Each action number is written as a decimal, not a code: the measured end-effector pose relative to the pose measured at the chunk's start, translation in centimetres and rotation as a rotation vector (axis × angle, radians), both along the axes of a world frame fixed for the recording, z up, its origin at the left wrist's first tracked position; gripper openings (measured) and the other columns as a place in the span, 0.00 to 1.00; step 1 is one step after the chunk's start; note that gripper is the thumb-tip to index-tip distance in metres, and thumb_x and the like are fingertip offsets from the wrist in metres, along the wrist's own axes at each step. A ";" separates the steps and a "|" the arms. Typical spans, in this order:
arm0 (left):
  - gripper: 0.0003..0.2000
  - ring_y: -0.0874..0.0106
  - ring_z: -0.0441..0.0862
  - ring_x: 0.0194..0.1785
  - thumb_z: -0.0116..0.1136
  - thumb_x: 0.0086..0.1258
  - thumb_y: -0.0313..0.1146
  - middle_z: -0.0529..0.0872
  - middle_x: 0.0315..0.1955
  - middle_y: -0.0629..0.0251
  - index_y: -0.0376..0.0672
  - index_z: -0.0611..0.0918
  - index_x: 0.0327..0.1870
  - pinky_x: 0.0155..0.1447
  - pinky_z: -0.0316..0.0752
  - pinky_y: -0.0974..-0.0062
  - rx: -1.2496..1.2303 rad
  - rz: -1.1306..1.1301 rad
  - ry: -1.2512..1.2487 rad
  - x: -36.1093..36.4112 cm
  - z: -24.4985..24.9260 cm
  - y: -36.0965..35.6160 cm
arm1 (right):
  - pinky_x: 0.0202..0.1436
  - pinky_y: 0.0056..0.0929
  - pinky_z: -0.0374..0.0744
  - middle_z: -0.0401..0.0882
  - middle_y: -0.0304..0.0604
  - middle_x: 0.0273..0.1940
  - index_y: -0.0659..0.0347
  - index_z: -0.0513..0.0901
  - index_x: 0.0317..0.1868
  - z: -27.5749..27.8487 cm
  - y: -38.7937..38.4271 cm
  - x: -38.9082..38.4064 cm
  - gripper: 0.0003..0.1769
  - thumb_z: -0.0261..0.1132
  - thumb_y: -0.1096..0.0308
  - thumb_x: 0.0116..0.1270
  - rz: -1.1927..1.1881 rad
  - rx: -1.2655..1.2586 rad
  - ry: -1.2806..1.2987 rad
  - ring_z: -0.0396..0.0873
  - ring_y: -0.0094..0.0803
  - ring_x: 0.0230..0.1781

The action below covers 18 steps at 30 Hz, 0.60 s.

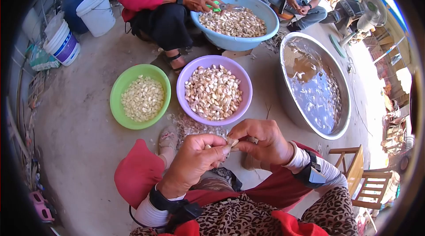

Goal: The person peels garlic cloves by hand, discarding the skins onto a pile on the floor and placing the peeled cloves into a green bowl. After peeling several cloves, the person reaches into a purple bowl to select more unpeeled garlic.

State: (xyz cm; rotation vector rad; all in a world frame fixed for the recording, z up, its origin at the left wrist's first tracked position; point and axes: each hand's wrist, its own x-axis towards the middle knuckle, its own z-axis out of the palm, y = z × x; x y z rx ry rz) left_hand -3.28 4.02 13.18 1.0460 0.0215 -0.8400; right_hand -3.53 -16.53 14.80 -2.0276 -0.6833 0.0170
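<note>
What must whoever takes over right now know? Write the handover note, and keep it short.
Left hand: pinching a garlic clove at its fingertips.
Right hand: fingertips on the same clove, working at its skin.
Things: the purple bowl just ahead is heaped with unpeeled cloves. The green bowl to its left holds peeled cloves. Loose skins lie on the ground in front of the purple bowl.
Done: a layer of peeled cloves in the green bowl.
Left: the clove in hand and the full purple bowl.

No legible text anywhere, white bucket (62, 43) label print too blurred
</note>
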 end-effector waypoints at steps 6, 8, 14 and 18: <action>0.07 0.84 0.73 0.22 0.58 0.63 0.27 0.79 0.21 0.70 0.33 0.81 0.38 0.25 0.67 0.88 0.015 0.012 0.024 0.1 -0.5 -0.2 | 0.38 0.31 0.78 0.80 0.44 0.35 0.62 0.79 0.39 -0.6 0.2 -0.4 0.12 0.69 0.77 0.53 -0.036 -0.048 -0.128 0.81 0.42 0.34; 0.06 0.85 0.73 0.21 0.57 0.63 0.26 0.79 0.21 0.70 0.34 0.81 0.37 0.25 0.66 0.89 0.029 0.033 0.012 0.1 -0.6 -0.3 | 0.38 0.32 0.78 0.80 0.45 0.35 0.62 0.79 0.38 -0.7 0.3 -0.4 0.12 0.69 0.76 0.53 -0.034 -0.045 -0.133 0.80 0.43 0.34; 0.04 0.86 0.71 0.21 0.57 0.63 0.26 0.79 0.21 0.71 0.35 0.80 0.35 0.23 0.62 0.89 0.055 0.101 -0.018 0.1 -0.2 -0.9 | 0.40 0.27 0.79 0.80 0.44 0.36 0.64 0.77 0.39 -0.2 0.2 -0.4 0.10 0.68 0.78 0.56 -0.092 -0.016 0.125 0.82 0.34 0.38; 0.04 0.86 0.71 0.22 0.57 0.64 0.27 0.78 0.21 0.71 0.35 0.80 0.35 0.24 0.61 0.89 0.062 0.123 -0.074 0.2 0.3 -1.3 | 0.45 0.23 0.79 0.80 0.40 0.39 0.65 0.75 0.47 -1.5 -0.1 -0.3 0.13 0.63 0.80 0.62 -0.032 0.546 0.588 0.80 0.25 0.43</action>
